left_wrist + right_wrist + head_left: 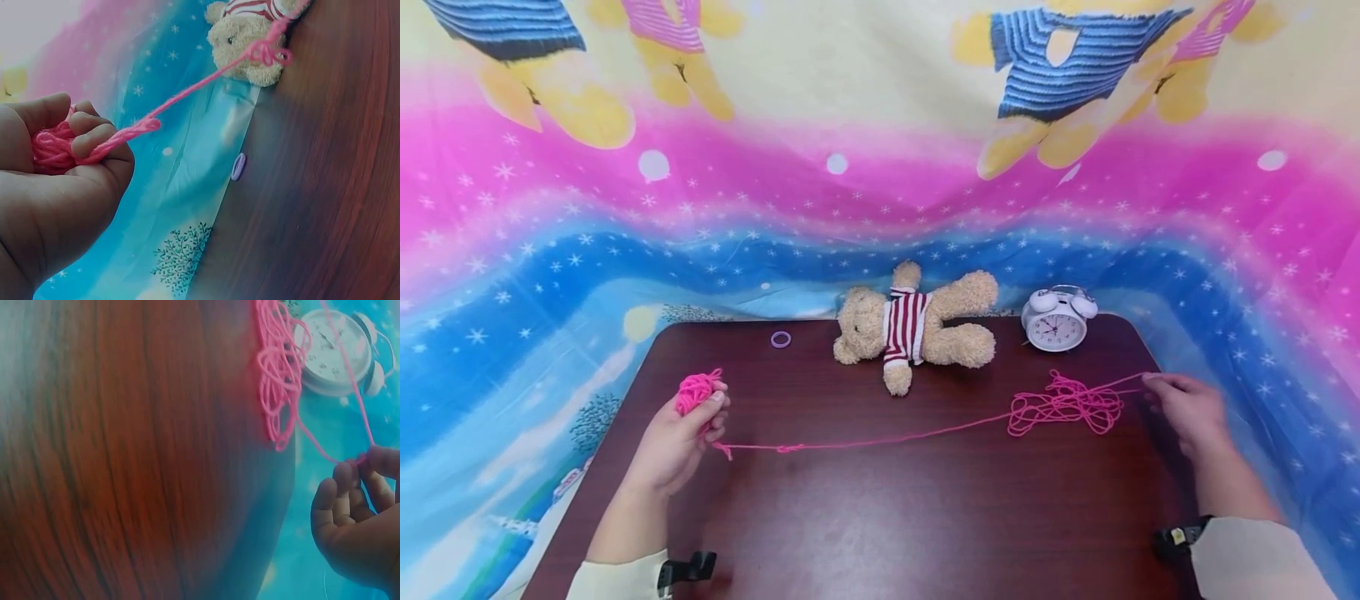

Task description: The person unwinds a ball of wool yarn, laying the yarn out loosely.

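A bundle of pink yarn (697,392) sits in my left hand (681,437), whose fingers curl round it above the table's left side. From that hand a strand with small knots runs right across the table to a loose tangle of pink yarn (1067,407). Past the tangle's right end, my right hand (1187,412) pinches a loop of the yarn between thumb and fingertips. In the right wrist view, two strands meet at the pinching fingertips (342,472). The left wrist view shows the bundle (56,149) partly hidden by the fingers.
A teddy bear (906,321) in a striped shirt lies on its side at the table's back edge. Right of it stands a white alarm clock (1054,321). A small purple ring (781,339) lies at the back left. Printed cloth (880,200) hangs around the dark wooden table (925,517).
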`<state>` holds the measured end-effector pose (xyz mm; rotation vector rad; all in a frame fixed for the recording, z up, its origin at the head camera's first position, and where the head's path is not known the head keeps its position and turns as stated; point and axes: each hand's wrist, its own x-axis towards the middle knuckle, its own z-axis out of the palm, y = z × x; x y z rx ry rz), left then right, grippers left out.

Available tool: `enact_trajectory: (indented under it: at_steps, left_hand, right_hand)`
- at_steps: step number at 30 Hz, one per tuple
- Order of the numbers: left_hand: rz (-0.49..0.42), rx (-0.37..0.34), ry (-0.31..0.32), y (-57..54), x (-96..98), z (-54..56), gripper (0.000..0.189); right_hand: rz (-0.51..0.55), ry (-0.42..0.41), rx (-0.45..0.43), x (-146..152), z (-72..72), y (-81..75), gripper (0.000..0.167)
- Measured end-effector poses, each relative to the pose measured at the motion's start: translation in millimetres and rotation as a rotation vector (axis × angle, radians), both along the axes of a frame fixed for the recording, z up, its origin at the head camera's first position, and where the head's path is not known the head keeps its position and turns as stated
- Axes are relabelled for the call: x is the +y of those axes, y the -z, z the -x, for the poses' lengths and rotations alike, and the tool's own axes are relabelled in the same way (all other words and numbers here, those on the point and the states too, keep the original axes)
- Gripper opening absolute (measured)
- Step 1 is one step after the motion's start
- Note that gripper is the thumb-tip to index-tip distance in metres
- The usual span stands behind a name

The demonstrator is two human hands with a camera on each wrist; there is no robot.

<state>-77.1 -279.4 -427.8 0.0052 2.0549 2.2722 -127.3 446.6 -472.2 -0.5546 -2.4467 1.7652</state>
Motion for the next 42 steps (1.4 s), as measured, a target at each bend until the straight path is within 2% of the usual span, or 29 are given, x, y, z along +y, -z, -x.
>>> enact_trajectory:
  at_steps: [3, 5, 9, 13, 19, 28, 37, 42]
  left_hand:
    - [-0.01, 0.01, 0.014, -1.1, 4.4, 0.7, 0.014]
    - [-0.009, 0.016, 0.017, -2.4, 7.5, 0.9, 0.014]
    - [-0.003, 0.03, 0.021, -5.5, 12.6, 1.4, 0.015]
    - [-0.007, 0.035, 0.029, -7.7, 17.1, 2.2, 0.015]
    - [-0.002, 0.03, 0.041, -8.8, 22.8, 4.8, 0.016]
    - [0.018, 0.018, 0.043, -8.8, 28.3, 5.7, 0.018]
    - [-0.003, 0.031, 0.064, -11.4, 36.9, 8.8, 0.018]
    - [-0.021, 0.05, 0.083, -15.5, 45.2, 13.0, 0.016]
  right_hand:
    - [-0.149, -0.079, -0.022, -9.2, 3.4, 3.8, 0.049]
    - [-0.238, -0.133, -0.042, -16.5, 5.5, 4.5, 0.056]
    - [-0.37, -0.207, -0.077, -33.4, 7.1, 1.7, 0.054]
    - [-0.411, -0.242, -0.07, -53.3, 7.6, -2.1, 0.047]
    - [-0.396, -0.31, -0.035, -75.4, 8.3, -7.6, 0.04]
    - [-0.335, -0.371, -0.027, -98.1, 8.2, -20.2, 0.044]
    - [-0.296, -0.397, 0.017, -129.7, 11.1, -22.1, 0.039]
    - [-0.24, -0.432, 0.05, -154.6, 14.0, -19.2, 0.037]
